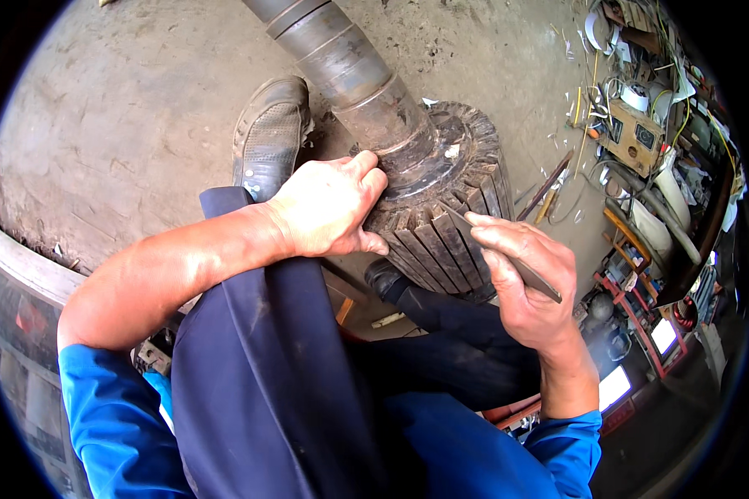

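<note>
Your workshop's bare concrete floor (133,100), dusty and scratched across the upper left, your shoe (270,137) planted at upper centre, the slotted rotor (441,191) beside it, metal strips (545,187), wire offcuts and clutter at right.
</note>
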Action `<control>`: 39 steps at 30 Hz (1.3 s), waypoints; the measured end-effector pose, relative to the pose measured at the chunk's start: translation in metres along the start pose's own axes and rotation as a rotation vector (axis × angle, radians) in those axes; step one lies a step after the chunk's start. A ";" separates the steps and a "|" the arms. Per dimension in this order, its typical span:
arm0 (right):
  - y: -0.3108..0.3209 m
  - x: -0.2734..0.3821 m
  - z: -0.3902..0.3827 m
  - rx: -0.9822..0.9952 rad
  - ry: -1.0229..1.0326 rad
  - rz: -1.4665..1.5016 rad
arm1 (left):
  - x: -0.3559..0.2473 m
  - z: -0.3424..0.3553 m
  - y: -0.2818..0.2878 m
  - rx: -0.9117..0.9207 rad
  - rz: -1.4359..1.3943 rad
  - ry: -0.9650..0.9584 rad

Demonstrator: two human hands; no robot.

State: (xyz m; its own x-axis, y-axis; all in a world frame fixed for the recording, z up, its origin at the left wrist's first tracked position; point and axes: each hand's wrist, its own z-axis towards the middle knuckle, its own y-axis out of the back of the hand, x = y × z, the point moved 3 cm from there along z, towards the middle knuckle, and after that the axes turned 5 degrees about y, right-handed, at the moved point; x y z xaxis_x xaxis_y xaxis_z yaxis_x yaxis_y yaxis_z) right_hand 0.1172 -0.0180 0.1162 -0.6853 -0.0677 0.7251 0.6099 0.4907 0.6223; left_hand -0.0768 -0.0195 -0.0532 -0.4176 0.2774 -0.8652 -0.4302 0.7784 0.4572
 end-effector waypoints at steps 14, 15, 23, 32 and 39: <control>-0.044 0.005 -0.027 -0.180 0.162 -0.257 | 0.001 -0.002 0.004 0.032 -0.015 0.043; -0.043 0.008 -0.033 -0.165 0.151 -0.253 | 0.002 -0.003 0.004 0.035 -0.012 0.040; -0.019 0.017 -0.053 -0.136 -0.005 -0.031 | 0.003 -0.005 0.006 0.095 0.015 0.045; -0.012 0.018 -0.056 -0.100 -0.009 0.044 | 0.003 -0.006 0.004 0.095 0.029 0.071; -0.011 0.020 -0.053 -0.129 0.135 -0.072 | 0.004 -0.005 0.005 0.072 -0.002 0.054</control>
State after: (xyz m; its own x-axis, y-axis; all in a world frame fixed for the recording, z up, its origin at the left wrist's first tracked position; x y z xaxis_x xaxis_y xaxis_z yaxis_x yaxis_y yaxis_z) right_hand 0.1175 -0.0705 0.1393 -0.6743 -0.2189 0.7053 0.6133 0.3660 0.7000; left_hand -0.0844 -0.0173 -0.0529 -0.4599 0.2467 -0.8530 -0.3734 0.8179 0.4378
